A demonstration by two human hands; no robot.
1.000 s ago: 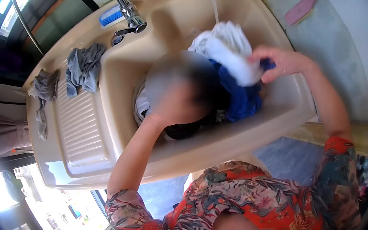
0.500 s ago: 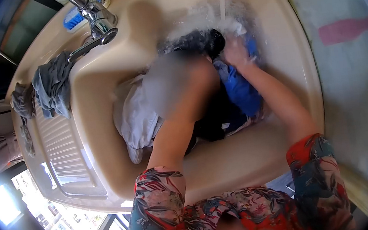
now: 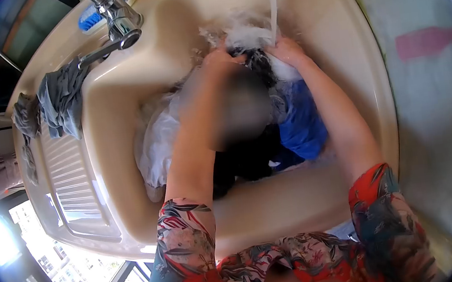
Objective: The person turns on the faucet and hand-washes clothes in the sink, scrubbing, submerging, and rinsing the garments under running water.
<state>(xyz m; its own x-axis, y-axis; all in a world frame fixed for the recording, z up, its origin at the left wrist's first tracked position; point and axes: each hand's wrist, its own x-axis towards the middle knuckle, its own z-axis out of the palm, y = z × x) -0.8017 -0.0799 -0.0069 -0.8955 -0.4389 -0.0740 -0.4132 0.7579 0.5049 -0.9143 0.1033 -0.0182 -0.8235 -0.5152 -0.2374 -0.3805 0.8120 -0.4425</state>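
Water from a thin stream (image 3: pixel 273 0) splashes over wet laundry in the basin. My left hand (image 3: pixel 221 58) is closed on a soaked black garment (image 3: pixel 260 63), thumb pointing inward. On the other side, my right hand (image 3: pixel 287 51) grips the same dark cloth beside the falling water, its fingertips partly hidden by splashing. A white patch of cloth (image 3: pixel 284 70) shows under the right wrist. Blue cloth (image 3: pixel 304 123) lies by the right forearm, and a white garment (image 3: pixel 162 149) lies left of the left forearm. A blurred area covers part of the heap between the arms.
The beige sink (image 3: pixel 114 171) surrounds the laundry. Left of it, grey cloths (image 3: pixel 63 102) lie over the ribbed drainboard (image 3: pixel 75 182). A chrome faucet (image 3: pixel 122 21) and a blue-bristled brush (image 3: pixel 91 17) are at the back left. A wall (image 3: pixel 426 116) borders the right side.
My left hand has come out from the blurred area and moved up to the splashing water. My right hand has shifted slightly upward, and the black cloth now lies between both hands.
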